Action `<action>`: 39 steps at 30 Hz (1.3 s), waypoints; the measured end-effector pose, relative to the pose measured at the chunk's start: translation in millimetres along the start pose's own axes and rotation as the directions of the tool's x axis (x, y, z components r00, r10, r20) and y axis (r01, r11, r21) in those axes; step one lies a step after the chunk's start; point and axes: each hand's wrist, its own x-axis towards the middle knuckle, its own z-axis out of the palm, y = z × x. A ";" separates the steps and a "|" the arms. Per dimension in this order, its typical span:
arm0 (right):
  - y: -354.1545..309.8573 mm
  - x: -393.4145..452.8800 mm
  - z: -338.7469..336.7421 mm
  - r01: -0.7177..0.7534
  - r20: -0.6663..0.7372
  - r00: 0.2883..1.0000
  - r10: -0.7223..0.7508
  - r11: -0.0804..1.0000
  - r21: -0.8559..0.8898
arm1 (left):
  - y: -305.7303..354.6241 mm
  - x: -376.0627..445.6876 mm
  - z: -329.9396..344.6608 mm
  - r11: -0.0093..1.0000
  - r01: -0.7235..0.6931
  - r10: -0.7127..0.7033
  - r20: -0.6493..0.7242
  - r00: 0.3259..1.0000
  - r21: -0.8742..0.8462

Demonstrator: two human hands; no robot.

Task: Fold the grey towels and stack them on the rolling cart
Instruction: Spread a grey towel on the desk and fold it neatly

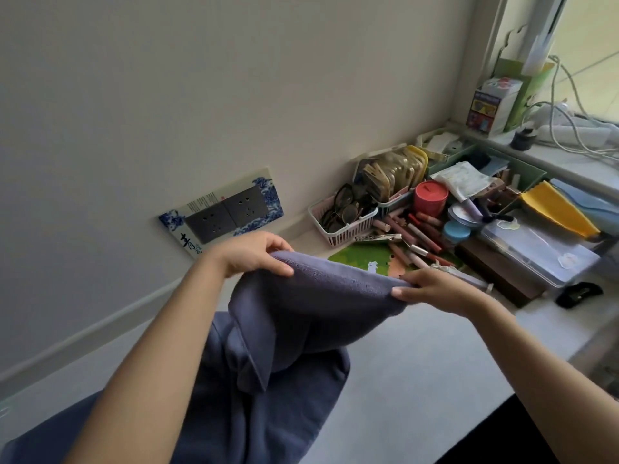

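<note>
Two hands' fingers pinching grey-blue towel (318, 306) top edge, soft, draped, hanging folds

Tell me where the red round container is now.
In the head view, the red round container stands right of centre on the desk, between the pink basket and the blue jar.

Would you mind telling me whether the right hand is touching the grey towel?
Touching: the head view shows the right hand pinching the top edge of the grey towel.
</note>
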 end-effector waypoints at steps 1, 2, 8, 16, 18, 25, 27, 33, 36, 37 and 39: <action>-1.9 -4.8 -7.1 -0.017 0.020 1.000 0.017 1.000 0.010 | 5.1 5.5 -7.8 0.987 0.020 -0.013 -0.041 0.999 0.157; -4.3 -10.0 -13.8 -0.012 0.049 0.999 0.009 0.998 0.055 | 13.7 14.1 -14.3 0.962 0.033 0.000 -0.123 0.992 0.270; -28.7 -52.7 -43.3 0.174 -0.129 0.985 -0.118 0.752 0.636 | 83.5 87.1 -21.4 0.848 0.031 0.320 -0.558 0.766 0.529; 36.8 -86.4 -115.1 0.277 -0.451 0.816 0.362 0.439 0.855 | 183.9 177.3 59.9 0.796 -0.165 0.578 -0.650 0.493 0.583; 50.7 -94.6 -127.4 0.320 -0.495 0.777 0.389 0.433 0.843 | 202.4 195.3 76.8 0.809 -0.210 0.568 -0.638 0.521 0.549; 106.3 -98.5 -142.0 -0.122 -0.669 0.540 0.511 0.834 0.539 | 213.3 271.5 137.6 0.838 -0.219 0.459 -0.430 0.777 0.499; 116.4 -96.0 -139.3 -0.246 -0.676 0.535 0.507 0.859 0.450 | 203.4 276.6 150.7 0.827 -0.241 0.467 -0.381 0.798 0.507; 121.3 -88.6 -122.7 -0.269 -0.635 0.568 0.523 0.848 0.457 | 180.0 265.9 155.7 0.827 -0.314 0.510 -0.385 0.769 0.467; 108.7 -84.3 -108.3 -0.233 -0.545 0.652 0.527 0.824 0.517 | 157.9 244.9 150.1 0.855 -0.330 0.493 -0.433 0.754 0.400; 103.2 -83.6 -103.3 -0.207 -0.516 0.678 0.523 0.810 0.549 | 149.3 236.7 148.8 0.866 -0.333 0.483 -0.453 0.750 0.373; 90.2 -78.8 -87.6 -0.165 -0.461 0.731 0.504 0.785 0.598 | 125.9 212.9 144.0 0.894 -0.318 0.442 -0.501 0.744 0.316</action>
